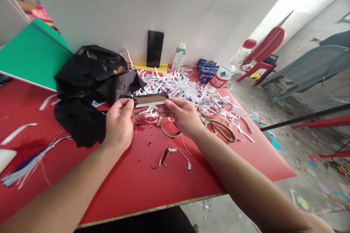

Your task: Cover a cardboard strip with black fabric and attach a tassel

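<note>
Arms: two, both bare from the bottom of the view up to the wrists; no sleeves in view.
Left hand [119, 123]: bare, no glove, no ring or watch to be seen; wrist plain.
Right hand [183, 114]: bare, no glove, no band at the wrist; fingers [171, 104] unadorned.
Nails: short, unpainted as far as the view tells.
Clothing: a dark patch shows at the bottom edge below the table's near edge; what garment it is cannot be told.

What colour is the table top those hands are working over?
Red: the table has a plain red top with a pale wooden edge, seen clearly in the head view.
</note>
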### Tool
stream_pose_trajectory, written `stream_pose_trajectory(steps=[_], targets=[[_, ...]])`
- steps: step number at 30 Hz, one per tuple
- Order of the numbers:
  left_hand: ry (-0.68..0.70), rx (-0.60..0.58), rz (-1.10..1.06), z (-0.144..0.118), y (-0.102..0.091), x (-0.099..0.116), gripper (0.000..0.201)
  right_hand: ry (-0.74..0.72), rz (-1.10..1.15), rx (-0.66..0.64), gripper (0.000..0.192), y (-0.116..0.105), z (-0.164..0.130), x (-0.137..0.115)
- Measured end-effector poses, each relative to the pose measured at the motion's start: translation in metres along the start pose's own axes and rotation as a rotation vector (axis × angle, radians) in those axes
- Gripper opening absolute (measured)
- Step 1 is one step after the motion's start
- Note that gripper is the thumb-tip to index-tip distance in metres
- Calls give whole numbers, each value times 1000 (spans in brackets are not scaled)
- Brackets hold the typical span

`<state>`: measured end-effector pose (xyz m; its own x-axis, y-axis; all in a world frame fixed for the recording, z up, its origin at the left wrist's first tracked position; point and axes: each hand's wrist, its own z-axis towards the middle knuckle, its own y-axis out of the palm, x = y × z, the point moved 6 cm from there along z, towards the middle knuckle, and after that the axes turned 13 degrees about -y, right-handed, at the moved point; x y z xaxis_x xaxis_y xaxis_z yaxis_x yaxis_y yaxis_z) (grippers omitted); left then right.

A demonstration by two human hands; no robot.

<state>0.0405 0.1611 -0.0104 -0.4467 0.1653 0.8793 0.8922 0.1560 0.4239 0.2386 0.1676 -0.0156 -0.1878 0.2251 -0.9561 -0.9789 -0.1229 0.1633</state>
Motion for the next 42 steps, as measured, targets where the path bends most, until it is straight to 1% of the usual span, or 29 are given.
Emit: stream_pose_trajectory(steps=[3, 5, 6, 7, 9, 11, 13, 16, 19, 22, 25, 27, 30, 32, 35, 38, 42], targets=[[-25, -91, 110, -4, 5, -4, 21, -94, -12, 131, 32, -14, 5, -2], [-46, -177, 208, -8, 9, -7, 20, -216, -112, 212, 27, -22, 5, -12], [-45, -211, 248, -11, 11, -7, 21, -280, -202, 224, 25, -22, 3, -19], [-34, -233, 276, -13, 12, -6, 23, -333, -302, 208, 24, -20, 1, -27], [4, -261, 306, -17, 13, -3, 25, -397, -454, 113, 27, -10, -7, -38], [37, -296, 319, -21, 16, -1, 25, -414, -481, 16, 30, 2, -14, -44], [67, -324, 337, -24, 18, 2, 24, -412, -468, -39, 29, 9, -21, -46], [121, -317, 394, -27, 20, 6, 20, -421, -478, -83, 23, 14, -24, -47], [147, -308, 458, -30, 24, 10, 18, -495, -491, -133, 16, 18, -24, -51], [139, -304, 485, -30, 26, 9, 18, -557, -561, -165, 14, 22, -25, -56], [129, -256, 481, -26, 23, 6, 21, -621, -629, -190, 11, 24, -26, -58], [110, -234, 464, -22, 20, 2, 22, -671, -651, -216, 12, 25, -27, -58], [64, -238, 434, -18, 18, -5, 23, -716, -679, -229, 14, 26, -28, -54], [42, -236, 428, -17, 17, -8, 24, -735, -699, -218, 15, 26, -29, -52], [50, -214, 460, -16, 17, -9, 25, -757, -694, -221, 16, 28, -29, -48], [64, -211, 486, -17, 18, -8, 25, -735, -684, -247, 18, 30, -28, -45], [81, -232, 535, -21, 21, -3, 25, -704, -683, -258, 14, 29, -26, -45]])
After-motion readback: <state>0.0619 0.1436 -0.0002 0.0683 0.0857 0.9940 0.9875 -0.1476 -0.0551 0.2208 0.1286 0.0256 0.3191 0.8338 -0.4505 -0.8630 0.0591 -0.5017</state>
